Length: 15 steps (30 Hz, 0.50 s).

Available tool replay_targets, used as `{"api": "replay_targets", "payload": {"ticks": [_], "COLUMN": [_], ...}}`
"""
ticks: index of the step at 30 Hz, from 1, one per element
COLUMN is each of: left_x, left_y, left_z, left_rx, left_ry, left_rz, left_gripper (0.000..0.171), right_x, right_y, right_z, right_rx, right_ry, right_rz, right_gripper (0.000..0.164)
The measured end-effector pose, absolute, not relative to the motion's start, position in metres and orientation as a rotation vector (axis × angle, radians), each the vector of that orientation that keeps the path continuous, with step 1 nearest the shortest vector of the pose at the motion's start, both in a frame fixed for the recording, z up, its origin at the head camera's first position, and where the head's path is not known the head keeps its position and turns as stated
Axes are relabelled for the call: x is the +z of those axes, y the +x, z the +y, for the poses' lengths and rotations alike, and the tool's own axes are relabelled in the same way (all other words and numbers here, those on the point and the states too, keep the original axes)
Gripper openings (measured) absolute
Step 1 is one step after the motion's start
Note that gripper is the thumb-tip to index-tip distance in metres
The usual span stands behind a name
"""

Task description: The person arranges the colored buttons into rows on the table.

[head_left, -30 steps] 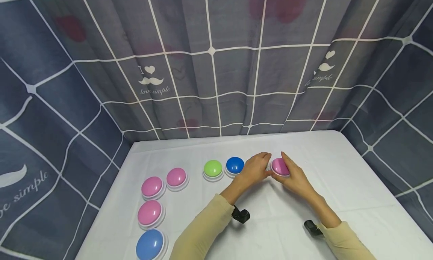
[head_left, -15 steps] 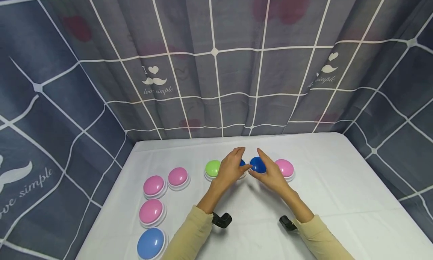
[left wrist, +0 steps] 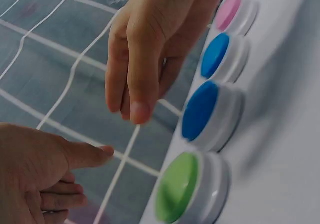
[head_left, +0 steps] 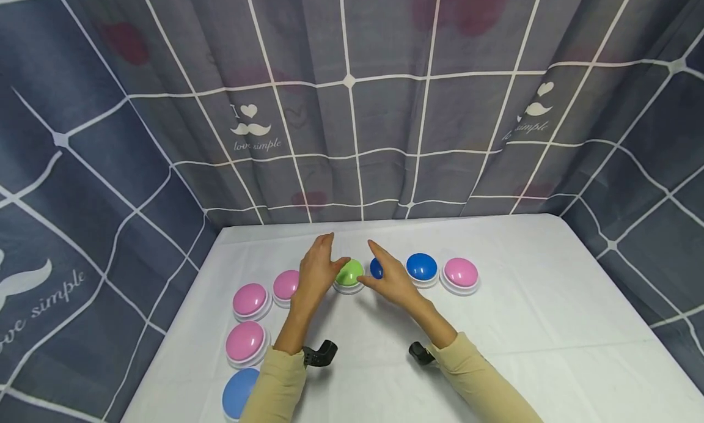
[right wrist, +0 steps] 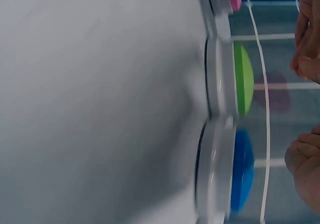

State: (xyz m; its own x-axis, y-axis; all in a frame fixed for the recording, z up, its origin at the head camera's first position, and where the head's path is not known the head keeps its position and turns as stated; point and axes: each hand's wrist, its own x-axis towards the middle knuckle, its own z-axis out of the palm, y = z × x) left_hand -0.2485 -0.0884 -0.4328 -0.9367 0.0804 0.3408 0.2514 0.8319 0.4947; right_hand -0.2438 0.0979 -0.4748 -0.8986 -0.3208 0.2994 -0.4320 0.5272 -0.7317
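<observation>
My left hand and right hand hover on either side of a green dome push button with a white base. Both hold nothing, their fingers extended and thumbs toward each other. In the left wrist view, a gap shows between the hands and the green button. Behind the right fingers a blue push button is partly hidden. To its right stand another blue button and a pink button. Left of my left hand, a pink button is partly covered.
Two more pink buttons and a light blue button line the left side of the white table; my left sleeve covers part of the blue one. Dark grid-patterned curtains surround the table's back and sides.
Both hands have moved left along the row, from the right-hand pink button past the blue ones to the green one. The buttons stay in place.
</observation>
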Motion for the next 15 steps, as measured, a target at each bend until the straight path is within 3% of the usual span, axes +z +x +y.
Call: {"api": "replay_targets", "payload": {"ticks": [15], "left_x": [-0.423], "left_y": [-0.236], "left_z": [-0.176], "left_rx": [-0.710], "left_ry": [-0.047], "left_rz": [-2.904], "left_gripper": [0.068], "right_x": [-0.475], "right_y": [-0.264], "right_z": [0.011], "right_rx": [1.257], "right_ry": [0.922], "right_rz": [-2.714], "right_gripper": [0.083]}}
